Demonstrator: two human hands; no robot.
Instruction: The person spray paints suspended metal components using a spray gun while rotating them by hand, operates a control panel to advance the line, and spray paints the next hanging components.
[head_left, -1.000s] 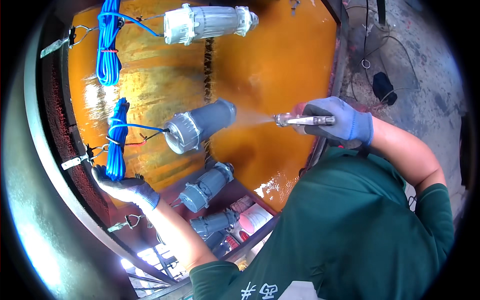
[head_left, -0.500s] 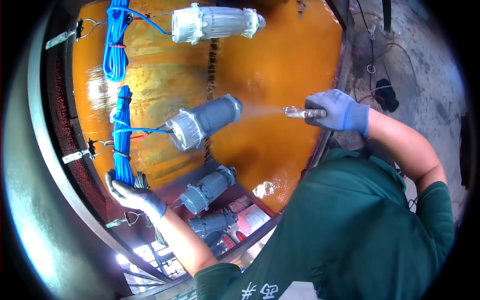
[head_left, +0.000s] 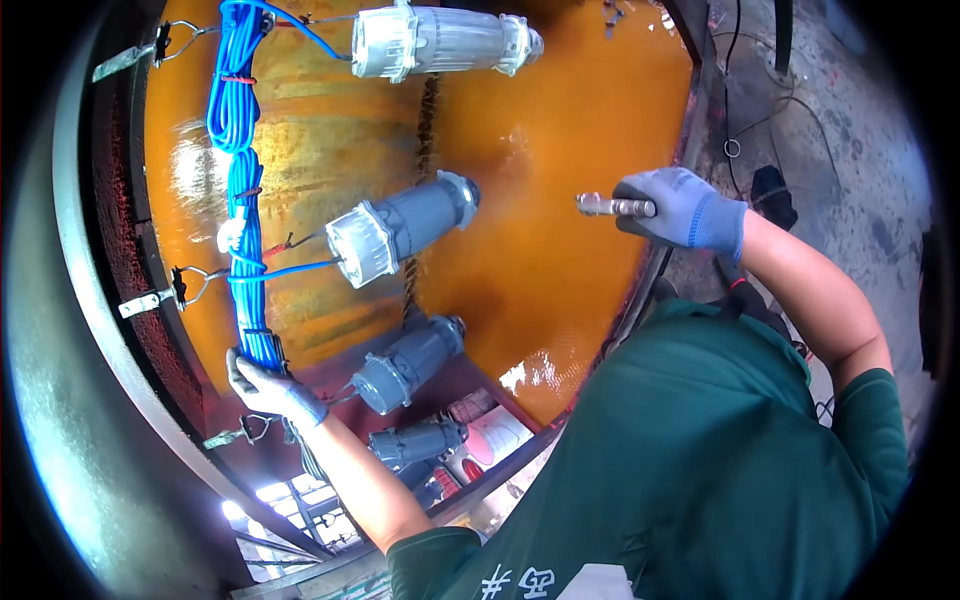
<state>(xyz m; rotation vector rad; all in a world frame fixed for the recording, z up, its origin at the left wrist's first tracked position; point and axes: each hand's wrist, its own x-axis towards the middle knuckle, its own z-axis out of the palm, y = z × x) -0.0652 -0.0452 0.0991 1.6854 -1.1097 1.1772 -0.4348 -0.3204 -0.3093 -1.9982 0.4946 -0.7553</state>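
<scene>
My right hand [head_left: 682, 208], in a light grey-blue glove, is closed around a metal spray gun [head_left: 604, 206] that points left. Across a gap from its nozzle hangs a motor-like cylinder [head_left: 415, 222], dark grey on the body and paler at its left end. A blue cable [head_left: 248, 296], coiled and tied into a long bundle, runs from that cylinder's left end. My left hand [head_left: 278, 394], gloved with dark fingertips, grips the bundle's lower end. The trigger fingers are partly hidden.
A silvery cylinder [head_left: 445, 42] hangs above with its own blue coil [head_left: 232, 105]. Darker grey cylinders [head_left: 410, 365] hang below. Metal hooks [head_left: 147, 303] line the curved rail at left. Behind is a wet orange-brown surface [head_left: 560, 120]; a pink bucket [head_left: 492, 438] stands low.
The spray plume from the gun is no longer distinct. The middle cylinder and its cable bundle have shifted and turned slightly. My right hand has moved a little to the right.
</scene>
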